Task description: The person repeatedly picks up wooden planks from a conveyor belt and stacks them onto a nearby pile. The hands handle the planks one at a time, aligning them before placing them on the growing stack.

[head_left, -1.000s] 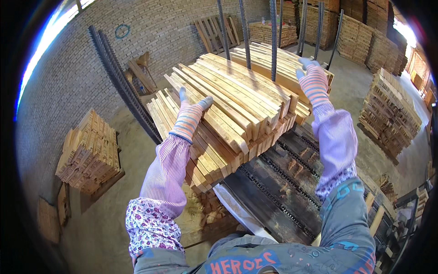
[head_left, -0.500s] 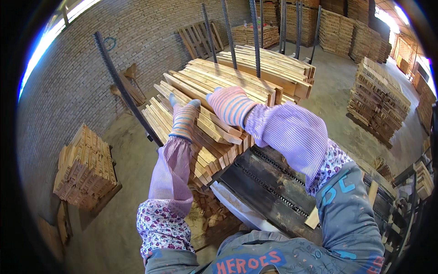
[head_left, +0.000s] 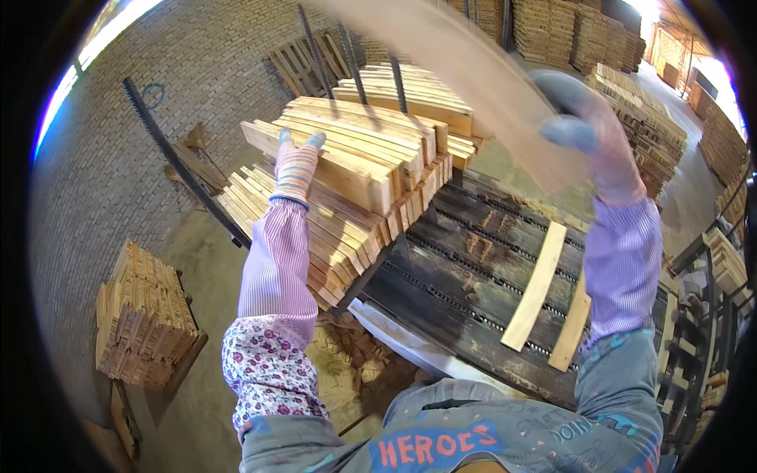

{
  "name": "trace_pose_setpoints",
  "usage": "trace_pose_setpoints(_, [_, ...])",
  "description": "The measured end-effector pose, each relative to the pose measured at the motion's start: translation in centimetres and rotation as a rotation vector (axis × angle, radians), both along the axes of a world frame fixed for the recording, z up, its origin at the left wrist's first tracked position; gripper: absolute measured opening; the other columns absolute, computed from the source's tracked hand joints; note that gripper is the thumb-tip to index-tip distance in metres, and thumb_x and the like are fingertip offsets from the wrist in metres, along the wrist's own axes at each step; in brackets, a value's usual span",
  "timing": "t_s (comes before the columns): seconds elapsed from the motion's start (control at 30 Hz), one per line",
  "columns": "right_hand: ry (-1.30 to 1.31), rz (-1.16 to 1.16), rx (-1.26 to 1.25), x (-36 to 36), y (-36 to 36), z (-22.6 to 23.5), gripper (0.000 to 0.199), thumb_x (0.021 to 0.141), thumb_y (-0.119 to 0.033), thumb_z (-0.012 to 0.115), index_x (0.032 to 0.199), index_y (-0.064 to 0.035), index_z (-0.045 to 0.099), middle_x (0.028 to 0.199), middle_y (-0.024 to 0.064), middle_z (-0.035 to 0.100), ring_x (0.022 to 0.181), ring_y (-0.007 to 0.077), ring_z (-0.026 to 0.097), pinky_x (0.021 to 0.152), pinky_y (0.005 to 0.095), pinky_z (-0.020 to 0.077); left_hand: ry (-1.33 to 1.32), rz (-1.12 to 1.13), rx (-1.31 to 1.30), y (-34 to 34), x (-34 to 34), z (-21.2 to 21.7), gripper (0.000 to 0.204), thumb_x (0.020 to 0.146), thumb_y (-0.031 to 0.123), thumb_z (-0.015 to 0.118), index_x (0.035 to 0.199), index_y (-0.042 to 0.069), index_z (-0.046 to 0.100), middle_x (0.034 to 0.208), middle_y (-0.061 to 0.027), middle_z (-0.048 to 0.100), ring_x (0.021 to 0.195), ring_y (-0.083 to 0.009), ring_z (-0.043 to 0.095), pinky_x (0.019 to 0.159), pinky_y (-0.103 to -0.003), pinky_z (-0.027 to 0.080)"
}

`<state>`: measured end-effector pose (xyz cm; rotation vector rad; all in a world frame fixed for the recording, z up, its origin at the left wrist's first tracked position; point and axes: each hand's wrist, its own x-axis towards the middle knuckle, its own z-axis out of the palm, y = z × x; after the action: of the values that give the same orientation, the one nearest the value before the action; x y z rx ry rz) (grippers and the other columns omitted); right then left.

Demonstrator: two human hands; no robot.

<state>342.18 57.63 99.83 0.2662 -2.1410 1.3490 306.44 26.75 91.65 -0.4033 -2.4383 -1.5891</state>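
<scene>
My right hand (head_left: 591, 134), in a striped glove with blue fingertips, is raised at the right, closed round one end of a wooden board (head_left: 473, 79). The board slants up and left past the top edge; both are blurred by motion. Beneath my left hand (head_left: 296, 169) lies the stack of boards (head_left: 355, 126). That hand, in a matching glove, rests against the near upper board (head_left: 339, 169), which stands on edge. Its visible thumb and fingers are stretched apart; their undersides are hidden.
Two loose boards, one pale (head_left: 536, 288) and one browner (head_left: 572, 327), lie on the dark chain conveyor (head_left: 441, 276). A toothed metal upright (head_left: 181, 158) stands left of the stack. Piled wood stands at the left (head_left: 146, 315) and right (head_left: 643, 118), before a brick wall (head_left: 213, 71).
My right hand has left the stack and swung right and up, carrying a board. My left hand stays at the stack. More of the conveyor and its two loose boards now shows.
</scene>
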Motion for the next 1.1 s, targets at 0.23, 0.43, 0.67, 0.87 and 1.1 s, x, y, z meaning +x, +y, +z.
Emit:
trace_pose_setpoints(0.23, [0.092,-0.252,-0.338,12.0,2.6,-12.9,0.099,0.078,-0.024,0.071,0.164,-0.0005,0.028,0.156,0.0101,0.049,0.14,0.0228,0.051,0.116,0.036,0.0406,0.263,-0.029,-0.65,-3.8,-6.3,-3.7,0.088,0.094,0.057,0.067,0.159,0.005,0.039,0.156,-0.0318,0.046,0.147,-0.0429,0.041,0.121,-0.043,0.035])
trace_pose_setpoints(0.43, [-0.049,-0.54,-0.597,25.8,4.4,-23.2,0.079,0.079,-0.003,0.059,0.156,-0.0025,0.044,0.132,0.0068,0.065,0.1,0.0131,0.064,0.081,0.0282,0.0551,0.616,-0.571,-0.125,8.7,22.1,-2.8,0.05,0.102,0.012,0.066,0.148,0.001,0.052,0.145,-0.0161,0.058,0.131,-0.0249,0.058,0.109,-0.036,0.048])
trace_pose_setpoints(0.67, [-0.66,-0.651,-0.652,33.8,-2.5,-35.4,0.066,0.086,-0.015,0.08,0.14,0.0092,0.053,0.131,0.0189,0.064,0.122,0.0245,0.06,0.107,0.0379,0.0477,0.142,-0.845,-1.011,12.8,33.3,-30.2,0.09,0.08,0.051,0.085,0.15,0.006,0.049,0.151,-0.0235,0.049,0.135,-0.0431,0.051,0.111,-0.049,0.046])
trace_pose_setpoints(0.87, [-0.986,-0.606,-0.423,41.7,-9.1,-35.0,0.049,0.08,-0.01,0.078,0.127,-0.0031,0.065,0.111,0.0139,0.071,0.108,0.0228,0.068,0.097,0.0349,0.053,0.122,-0.953,-1.117,15.8,30.6,-34.8,0.089,0.075,0.039,0.091,0.151,0.022,0.047,0.153,-0.0253,0.044,0.136,-0.0483,0.05,0.109,-0.053,0.05])
trace_pose_setpoints(1.1, [-0.959,-0.417,0.198,44.2,-11.3,-36.7,0.042,0.074,-0.013,0.078,0.116,-0.0119,0.069,0.114,0.0104,0.069,0.108,0.0337,0.067,0.092,0.0413,0.0552,-0.769,-1.036,-0.424,17.2,22.7,-30.3,0.102,0.072,0.0,0.076,0.163,0.009,0.03,0.141,-0.0182,0.06,0.109,-0.0256,0.068,0.093,-0.04,0.059])
